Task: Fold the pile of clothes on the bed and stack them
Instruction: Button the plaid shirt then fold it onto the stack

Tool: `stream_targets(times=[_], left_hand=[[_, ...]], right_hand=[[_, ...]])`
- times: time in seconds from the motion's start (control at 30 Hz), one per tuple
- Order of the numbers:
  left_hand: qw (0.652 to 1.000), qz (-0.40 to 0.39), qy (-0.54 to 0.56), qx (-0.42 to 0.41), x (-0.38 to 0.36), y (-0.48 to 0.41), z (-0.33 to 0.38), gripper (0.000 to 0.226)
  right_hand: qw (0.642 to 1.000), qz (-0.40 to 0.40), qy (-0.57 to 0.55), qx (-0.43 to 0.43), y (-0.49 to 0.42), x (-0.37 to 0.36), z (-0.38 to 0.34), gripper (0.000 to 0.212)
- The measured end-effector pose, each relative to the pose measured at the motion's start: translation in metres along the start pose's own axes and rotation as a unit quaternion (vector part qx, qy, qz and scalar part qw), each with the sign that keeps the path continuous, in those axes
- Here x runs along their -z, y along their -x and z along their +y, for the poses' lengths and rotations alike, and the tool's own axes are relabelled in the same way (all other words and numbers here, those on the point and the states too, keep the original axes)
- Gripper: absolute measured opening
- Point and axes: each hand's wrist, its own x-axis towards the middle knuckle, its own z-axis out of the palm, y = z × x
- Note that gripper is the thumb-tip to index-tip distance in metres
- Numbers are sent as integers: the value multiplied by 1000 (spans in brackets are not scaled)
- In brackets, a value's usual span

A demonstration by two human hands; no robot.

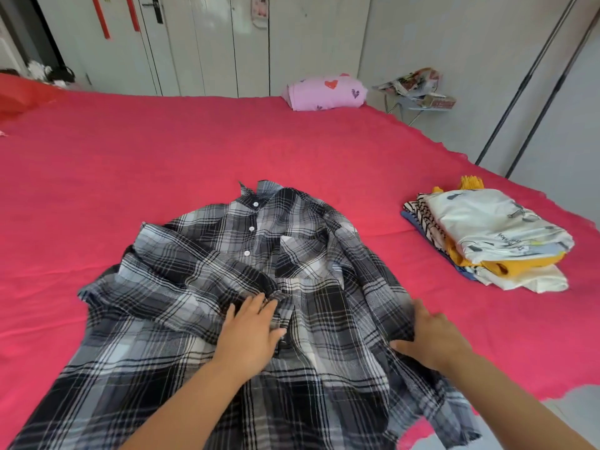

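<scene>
A black, grey and white plaid shirt [207, 287] lies spread, front up and rumpled, on the red bed [162, 151], its collar pointing away from me. My left hand [250, 332] lies flat on the middle of the shirt with straight fingers. My right hand [431, 339] rests on the shirt's right side, fingers extended over the cloth and thumb pointing inward. To the right stands a stack of folded clothes [493, 235], with a white printed piece on top and yellow, striped and blue ones beneath.
A pink pillow with hearts [324, 91] sits at the bed's far edge. Behind it are white wardrobe doors [207, 43]. A small stand with papers [418, 89] is beyond the far right corner. The bed's right edge runs diagonally, with grey floor [578, 410] past it.
</scene>
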Motion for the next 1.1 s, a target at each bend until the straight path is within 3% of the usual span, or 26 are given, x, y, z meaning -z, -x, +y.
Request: stream_targets(times=[0.17,0.3,0.43,0.47,0.5,0.57,0.63,0.7,0.73,0.77,0.87,0.93,1.0,1.07,1.1], left_hand=[[999,22,26,-15,5,5,10,58],[997,43,56,-40,14,8,19,58],[959,62,273,-34,29,12,32,53],[931,62,359,4,31,11,32,50],[880,64,468,46,31,10,25,47],[721,-34,684,106,31,7,6,52],[588,-62,803,76,27,19,-22,73],[526,-54,839,128,32,34,-45,78],[513,-43,843,157,33,40,-54,80],[515,-34,837,181,34,45,-61,82],[630,-28,748,206,36,57,-83,67],[714,-64,671,189,38,63,-95,80],[764,-77,612,189,36,65,-106,99],[839,-91,500,196,39,64,-104,86],[869,-85,451,187,41,63,-102,67]], right_hand=[[998,43,43,4,3,26,5,32],[988,149,36,27,19,79,-20,22],[963,240,-33,115,47,125,-85,26],[954,254,-60,150,58,130,-106,26],[943,254,-96,193,70,131,-128,28],[913,189,-189,308,96,121,-166,33],[877,58,-248,408,121,97,-190,38],[869,-22,-233,437,127,66,-198,40],[876,-40,-217,429,123,51,-196,38],[886,-55,-210,409,116,38,-193,36],[921,-69,-184,337,93,11,-177,31],[938,-40,-154,307,78,1,-165,31],[949,-19,-144,281,66,-3,-154,32],[953,-11,-142,266,57,-6,-147,32],[955,-12,-140,261,54,-7,-145,32]])
